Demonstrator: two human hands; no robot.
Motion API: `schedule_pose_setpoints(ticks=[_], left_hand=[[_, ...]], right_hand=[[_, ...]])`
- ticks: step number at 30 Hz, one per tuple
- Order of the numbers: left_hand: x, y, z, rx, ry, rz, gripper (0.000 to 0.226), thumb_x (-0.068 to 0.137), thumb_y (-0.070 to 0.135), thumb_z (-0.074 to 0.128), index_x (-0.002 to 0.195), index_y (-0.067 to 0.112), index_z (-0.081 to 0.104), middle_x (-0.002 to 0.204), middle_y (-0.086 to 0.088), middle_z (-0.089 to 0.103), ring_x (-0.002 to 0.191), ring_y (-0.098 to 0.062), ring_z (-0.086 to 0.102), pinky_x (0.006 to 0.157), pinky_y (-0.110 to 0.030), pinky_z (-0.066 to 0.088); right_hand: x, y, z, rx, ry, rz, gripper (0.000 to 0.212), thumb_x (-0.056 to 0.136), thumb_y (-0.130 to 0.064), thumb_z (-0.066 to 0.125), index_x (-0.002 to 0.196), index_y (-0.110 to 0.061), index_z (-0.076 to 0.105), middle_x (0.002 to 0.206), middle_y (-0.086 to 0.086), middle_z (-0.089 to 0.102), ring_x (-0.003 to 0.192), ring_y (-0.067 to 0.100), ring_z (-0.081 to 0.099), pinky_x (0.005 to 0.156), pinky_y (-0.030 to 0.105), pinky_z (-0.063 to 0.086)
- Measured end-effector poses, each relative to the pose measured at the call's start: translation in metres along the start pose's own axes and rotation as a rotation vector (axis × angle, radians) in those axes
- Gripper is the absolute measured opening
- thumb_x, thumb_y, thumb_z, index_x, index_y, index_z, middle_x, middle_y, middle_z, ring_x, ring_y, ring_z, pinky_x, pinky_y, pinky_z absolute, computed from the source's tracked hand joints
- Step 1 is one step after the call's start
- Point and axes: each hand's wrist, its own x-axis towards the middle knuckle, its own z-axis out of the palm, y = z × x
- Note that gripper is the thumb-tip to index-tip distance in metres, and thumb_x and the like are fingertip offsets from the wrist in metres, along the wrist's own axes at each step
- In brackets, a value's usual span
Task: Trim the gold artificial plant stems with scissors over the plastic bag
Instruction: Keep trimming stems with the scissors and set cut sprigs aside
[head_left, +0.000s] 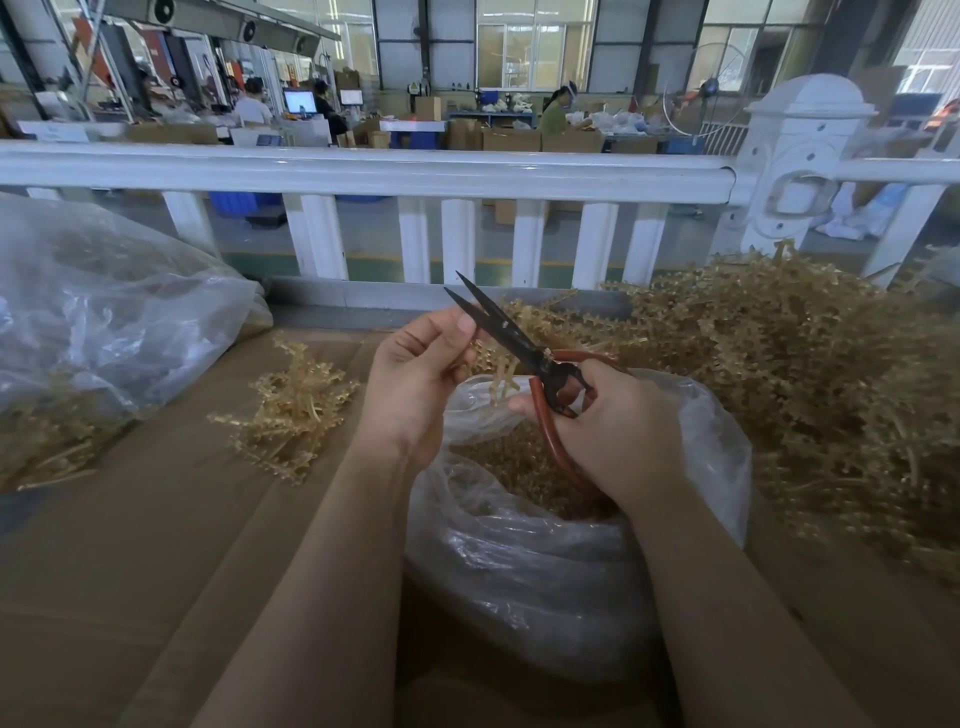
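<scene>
While the left hand (415, 374) pinches a gold stem (496, 371) over the bag (545, 561) and the right hand (618, 415) grips the scissors (511, 340), blades parted, a cut seems imminent, needing the stem fed between them.

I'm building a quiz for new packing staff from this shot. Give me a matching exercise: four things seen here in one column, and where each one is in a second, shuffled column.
Column 1
1. scissors
2. gold stem
3. open plastic bag
4. large gold pile

Column 2
A. heaped on the cardboard to the person's right
B. pinched in the left hand
C. directly below both hands, holding gold trimmings
D. held in the right hand, blades parted and pointing up and away

Pairs: 1-D, 2-B, 3-C, 4-A
</scene>
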Motion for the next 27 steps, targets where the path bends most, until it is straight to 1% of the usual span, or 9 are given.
schedule_pose_setpoints(ticks=[4,7,11,13,15,17,20,25,27], left_hand=[[-0.0001,0.0,-0.0023,0.038,-0.024,0.021,0.017,0.082,0.016,0.067,0.095,0.006,0.071,0.077,-0.007,0.053,0.066,-0.009,0.044,0.068,-0.022,0.039],[0.0007,0.0002,-0.0034,0.111,-0.03,0.039,0.012,0.089,0.008,0.064,0.095,0.009,0.074,0.072,-0.006,0.053,0.067,-0.012,0.044,0.067,-0.022,0.04],[0.0009,-0.0004,-0.0019,0.215,-0.032,0.061,0.015,0.093,0.001,0.06,0.094,0.007,0.074,0.065,0.001,0.06,0.062,-0.007,0.051,0.065,-0.016,0.045],[0.0002,0.0004,-0.0003,0.26,-0.038,0.069,0.019,0.092,0.0,0.06,0.087,0.01,0.075,0.063,0.001,0.062,0.06,-0.005,0.055,0.064,-0.012,0.046],[-0.0002,0.001,0.0015,0.312,-0.048,0.082,0.033,0.092,-0.001,0.062,0.073,0.022,0.077,0.062,0.001,0.063,0.059,-0.005,0.057,0.064,-0.011,0.045],[-0.0004,0.0013,0.0029,0.335,-0.053,0.09,0.039,0.092,0.0,0.062,0.067,0.027,0.076,0.063,-0.001,0.064,0.06,-0.006,0.058,0.065,-0.011,0.046],[-0.0014,0.0024,0.0056,0.317,-0.067,0.099,0.034,0.091,0.0,0.063,0.074,0.026,0.077,0.065,0.0,0.066,0.061,-0.007,0.058,0.067,-0.013,0.047],[-0.0019,0.0025,0.0056,0.264,-0.077,0.092,0.02,0.089,0.002,0.065,0.082,0.018,0.076,0.071,0.001,0.071,0.063,-0.01,0.056,0.066,-0.014,0.048],[-0.0017,0.0021,0.0053,0.254,-0.077,0.086,0.019,0.09,0.002,0.065,0.083,0.016,0.075,0.073,0.0,0.072,0.066,-0.013,0.056,0.067,-0.017,0.049]], right_hand=[[-0.0001,0.0011,-0.0015,-0.057,0.02,-0.04,0.061,0.076,-0.086,0.049,0.081,-0.026,0.063,0.072,-0.015,0.065,0.065,0.006,0.058,0.056,0.023,0.05],[-0.0002,0.0022,-0.0016,-0.079,0.028,-0.048,0.062,0.078,-0.084,0.053,0.085,-0.023,0.063,0.074,-0.011,0.065,0.067,0.01,0.06,0.058,0.029,0.054],[0.0004,0.0026,-0.002,-0.081,0.024,-0.049,0.063,0.077,-0.085,0.051,0.083,-0.023,0.059,0.07,-0.012,0.061,0.065,0.008,0.057,0.057,0.029,0.053],[0.0006,0.003,-0.0019,-0.092,0.03,-0.06,0.062,0.078,-0.083,0.054,0.08,-0.021,0.058,0.068,-0.011,0.059,0.063,0.009,0.056,0.056,0.03,0.053],[0.0006,0.0033,-0.0016,-0.099,0.039,-0.065,0.061,0.079,-0.082,0.057,0.076,-0.021,0.057,0.063,-0.01,0.056,0.06,0.009,0.054,0.052,0.029,0.05],[0.0,0.0026,-0.0019,-0.092,0.059,-0.07,0.063,0.078,-0.084,0.053,0.074,-0.022,0.055,0.061,-0.012,0.054,0.057,0.007,0.052,0.049,0.026,0.046],[-0.0007,0.0016,-0.0025,-0.067,0.079,-0.077,0.07,0.076,-0.091,0.039,0.078,-0.024,0.059,0.066,-0.013,0.059,0.06,0.008,0.055,0.052,0.025,0.048],[-0.0008,0.0009,-0.0018,-0.057,0.083,-0.08,0.074,0.076,-0.092,0.037,0.074,-0.022,0.06,0.063,-0.012,0.06,0.058,0.01,0.057,0.052,0.025,0.048],[-0.0006,0.0015,-0.0014,-0.048,0.078,-0.074,0.07,0.075,-0.089,0.043,0.072,-0.021,0.058,0.062,-0.011,0.059,0.056,0.01,0.056,0.051,0.027,0.048]])
